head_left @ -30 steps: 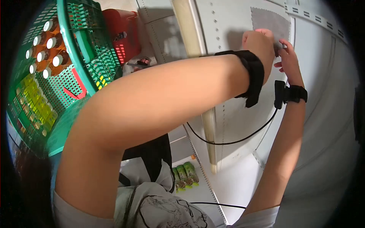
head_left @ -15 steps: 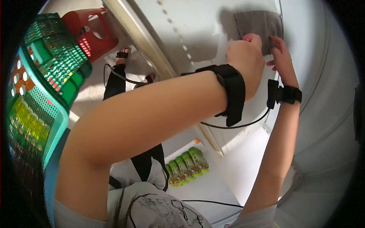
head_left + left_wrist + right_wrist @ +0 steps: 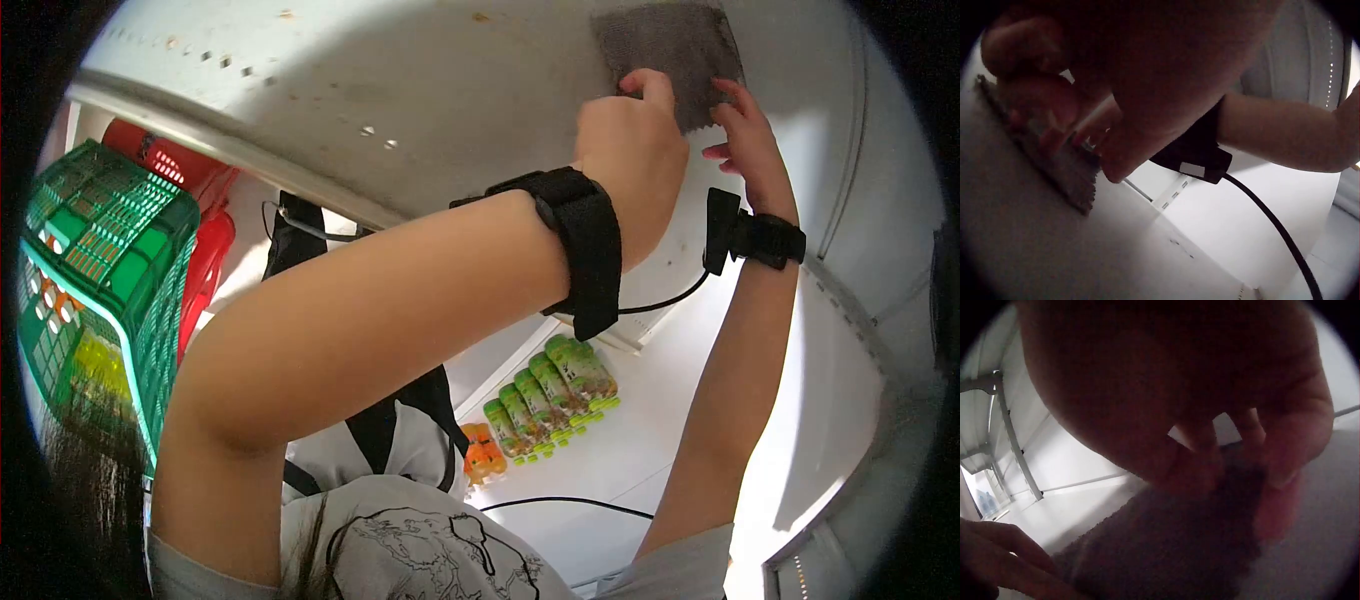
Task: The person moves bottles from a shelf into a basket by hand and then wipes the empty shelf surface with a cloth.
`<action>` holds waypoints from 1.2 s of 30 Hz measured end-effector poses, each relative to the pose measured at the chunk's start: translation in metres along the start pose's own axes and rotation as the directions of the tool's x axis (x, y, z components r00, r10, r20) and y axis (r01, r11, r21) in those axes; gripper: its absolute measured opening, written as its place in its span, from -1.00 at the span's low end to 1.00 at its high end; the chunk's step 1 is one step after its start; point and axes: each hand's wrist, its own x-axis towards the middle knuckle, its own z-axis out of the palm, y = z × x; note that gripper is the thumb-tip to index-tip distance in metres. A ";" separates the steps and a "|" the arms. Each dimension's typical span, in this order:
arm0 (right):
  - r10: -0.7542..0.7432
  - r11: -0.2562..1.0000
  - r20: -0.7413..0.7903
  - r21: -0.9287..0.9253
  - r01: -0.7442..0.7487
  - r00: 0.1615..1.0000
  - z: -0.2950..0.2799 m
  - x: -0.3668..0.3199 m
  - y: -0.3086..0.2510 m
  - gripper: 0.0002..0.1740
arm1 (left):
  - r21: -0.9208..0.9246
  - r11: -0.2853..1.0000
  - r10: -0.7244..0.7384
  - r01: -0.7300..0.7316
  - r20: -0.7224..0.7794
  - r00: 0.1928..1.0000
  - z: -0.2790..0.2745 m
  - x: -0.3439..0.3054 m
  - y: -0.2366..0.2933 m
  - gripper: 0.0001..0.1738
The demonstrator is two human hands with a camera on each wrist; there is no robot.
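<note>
A dark grey cloth (image 3: 685,60) with a zigzag edge lies on a pale, scuffed shelf panel at the top right of the head view. At its near left edge is my left hand (image 3: 635,150), fingers bent with the tips at the cloth; palm and thumb are hidden there. In the left wrist view the fingers (image 3: 1044,103) overlap the cloth (image 3: 1066,178), and I cannot tell whether they pinch it. My right hand (image 3: 748,145) is at the right edge, fingers spread. In the right wrist view its thumb and fingertips (image 3: 1277,515) stand apart over the cloth (image 3: 1166,544).
Green crates (image 3: 110,230) holding capped bottles stand at the left, near a red basket (image 3: 160,150). Several green-labelled bottles (image 3: 540,395) and some orange ones (image 3: 483,452) lie on a white surface below. A black cable (image 3: 665,300) runs from the right wrist's camera.
The head view has turned, so shelf and crates appear shifted and more bottles show below. Both hands stay at the cloth's near edges; the left has shifted slightly left in the picture.
</note>
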 end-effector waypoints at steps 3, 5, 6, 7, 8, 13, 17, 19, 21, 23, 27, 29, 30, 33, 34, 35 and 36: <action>0.086 0.996 0.008 0.018 -0.086 0.996 -0.009 -0.010 0.038 -0.46 | 0.012 0.996 0.092 -0.094 0.083 0.992 0.012 0.012 0.032 -0.66; 0.153 0.985 0.038 0.078 -0.155 0.988 -0.015 -0.016 0.063 -0.45 | -0.003 0.992 0.123 -0.124 0.145 0.982 0.018 0.019 0.051 -0.61; 0.161 0.982 0.036 0.089 -0.164 0.986 -0.017 -0.018 0.075 -0.45 | 0.003 0.991 0.134 -0.136 0.151 0.979 0.023 0.023 0.061 -0.61; 0.227 0.968 0.046 0.100 -0.230 0.973 -0.018 -0.020 0.088 -0.45 | -0.023 0.993 0.114 -0.113 0.094 0.989 0.030 0.025 0.069 -0.64; 0.292 0.949 0.058 0.111 -0.297 0.955 -0.019 -0.021 0.101 -0.46 | -0.051 0.995 0.093 -0.091 0.038 0.995 0.036 0.027 0.076 -0.66; 0.361 0.919 0.050 0.147 -0.365 0.931 -0.019 -0.036 0.164 -0.46 | -0.011 0.975 0.223 -0.223 0.043 0.974 0.051 0.034 0.106 -0.62; 0.351 0.928 0.009 0.127 -0.349 0.936 -0.015 -0.046 0.188 -0.48 | 0.006 0.973 0.231 -0.232 0.033 0.972 0.060 0.051 0.120 -0.59; 0.327 0.936 0.005 0.138 -0.324 0.945 -0.014 -0.047 0.195 -0.48 | -0.012 0.975 0.223 -0.223 -0.003 0.975 0.069 0.060 0.125 -0.59; 0.355 0.931 0.010 0.087 -0.354 0.935 -0.012 -0.046 0.199 -0.52 | -0.029 0.976 0.214 -0.215 -0.033 0.976 0.075 0.063 0.129 -0.58; 0.138 0.975 -0.183 -0.149 -0.167 0.973 0.000 -0.038 0.225 -0.54 | -0.030 0.975 0.219 -0.222 -0.085 0.972 0.077 0.064 0.132 -0.63; -0.160 0.952 -0.296 -0.298 0.068 0.942 0.006 -0.038 0.237 -0.59 | -0.020 0.973 0.227 -0.229 -0.086 0.970 0.071 0.064 0.130 -0.68; -0.135 0.970 -0.279 -0.234 0.069 0.951 0.006 -0.037 0.241 -0.60 | 0.033 0.958 0.288 -0.286 -0.098 0.953 0.069 0.064 0.127 -0.70; -0.111 0.982 -0.265 -0.178 0.065 0.958 0.005 -0.038 0.240 -0.60 | 0.037 0.958 0.288 -0.286 -0.093 0.953 0.069 0.062 0.126 -0.70; -0.155 0.972 -0.242 -0.209 0.105 0.958 0.013 -0.058 0.244 -0.59 | 0.056 0.944 0.325 -0.324 -0.002 0.946 0.069 0.051 0.122 -0.64; -0.201 0.952 -0.216 -0.274 0.138 0.956 0.018 -0.066 0.247 -0.59 | 0.001 0.944 0.331 -0.331 -0.017 0.944 0.070 0.042 0.118 -0.63; -0.199 0.954 -0.214 -0.266 0.139 0.956 0.024 -0.079 0.249 -0.59 | -0.051 0.941 0.334 -0.335 -0.032 0.942 0.071 0.033 0.113 -0.61; -0.202 0.962 -0.202 -0.223 0.156 0.958 0.032 -0.097 0.243 -0.60 | -0.076 0.924 0.374 -0.375 -0.028 0.927 0.066 0.019 0.105 -0.65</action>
